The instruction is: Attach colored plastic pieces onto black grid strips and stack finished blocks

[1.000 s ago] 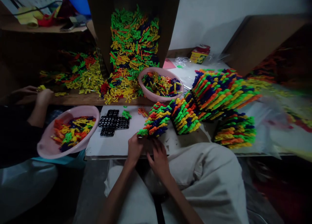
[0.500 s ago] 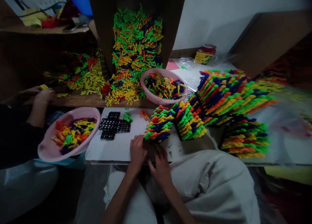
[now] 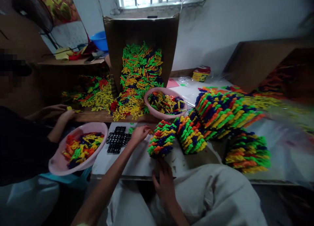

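My left hand (image 3: 140,135) reaches over the white tabletop, its fingers closed at a small orange plastic piece (image 3: 150,132). My right hand (image 3: 165,178) is at the near lower edge of a block of colourful plastic pieces (image 3: 162,139), set in slanting rows of red, orange, yellow, green and blue. Its fingers curl against the block's base, and their tips are partly hidden in shadow. Left of my left hand lie black grid trays (image 3: 118,140) in a cross shape. Green pieces (image 3: 131,130) lie just behind my left forearm.
More filled blocks (image 3: 192,134) stand to the right. A pink basin (image 3: 150,105) of loose pieces sits behind, before a cardboard box (image 3: 173,46) spilling pieces. At left, a co-worker's hands (image 3: 65,116) hold a yellow piece above another pink basin (image 3: 105,134).
My left hand has left the block's near side and moved up to the orange piece. My right hand stays at the block. The view has tilted upward, showing the window.
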A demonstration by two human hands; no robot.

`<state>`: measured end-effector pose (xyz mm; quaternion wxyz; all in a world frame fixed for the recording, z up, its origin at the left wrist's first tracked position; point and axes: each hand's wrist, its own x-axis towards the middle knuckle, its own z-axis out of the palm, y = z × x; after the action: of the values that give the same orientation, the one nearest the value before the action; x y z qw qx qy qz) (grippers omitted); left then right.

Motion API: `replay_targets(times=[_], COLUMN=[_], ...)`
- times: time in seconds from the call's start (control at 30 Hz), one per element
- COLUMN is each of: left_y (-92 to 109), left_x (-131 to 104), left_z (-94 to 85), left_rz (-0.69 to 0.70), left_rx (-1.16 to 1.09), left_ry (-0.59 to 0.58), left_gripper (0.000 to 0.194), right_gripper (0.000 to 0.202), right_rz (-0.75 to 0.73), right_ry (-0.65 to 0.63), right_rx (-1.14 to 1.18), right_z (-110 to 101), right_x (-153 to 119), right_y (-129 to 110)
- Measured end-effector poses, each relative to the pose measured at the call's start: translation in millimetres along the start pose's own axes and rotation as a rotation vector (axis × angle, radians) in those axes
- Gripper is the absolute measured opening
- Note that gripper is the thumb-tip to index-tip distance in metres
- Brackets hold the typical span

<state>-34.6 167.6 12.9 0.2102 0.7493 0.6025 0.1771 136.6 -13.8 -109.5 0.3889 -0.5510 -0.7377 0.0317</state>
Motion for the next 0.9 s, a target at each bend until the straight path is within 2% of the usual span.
replay_targets(times=[0.07,0.17,0.33,0.47,0.6,0.73,0.83,0.9], left_y=[10,13,-11,-23,-15,-4,-1,1], left_x=[22,31,8,-14,-24,-14,-12,-25], left_z=[8.4,20.1,18.1,14.9,16.9,9.5,-3.2,-9.2], left_rz=[0.047,0.028,-0.100,-0.204,-0.244,-0.289,-0.319,-0.332], left_rx=[0.037,0.070,0.124,0.132,0.128,0.094,0.031,-0.066], left_ry=[-0.083,-0.072,-0.036,-0.036,-0.010,0.020,0.021,0.062], left_gripper=[0.026,0.023,0.034,0.026,0.017,0.017,0.024,0.031], right_gripper=[0.061,0.062,0.063,0.061,0.060,0.061,0.060,0.059], right_rz=[-0.013,-0.017,0.023,0.044,0.049,0.035,0.044,0.058], right_ry=[-0.006,-0.019,-0.014,-0.018,-0.033,-0.027,-0.032,-0.044], right_rx=[-0.002,0.019,0.052,0.068,0.070,0.046,0.041,0.053], right_z=[-1,-3,-4,-5,-6,-6,-9,-11], right_x=[0,1,2,2,3,3,4,5], right_y=[0,-1,-4,-6,-7,-8,-11,-13])
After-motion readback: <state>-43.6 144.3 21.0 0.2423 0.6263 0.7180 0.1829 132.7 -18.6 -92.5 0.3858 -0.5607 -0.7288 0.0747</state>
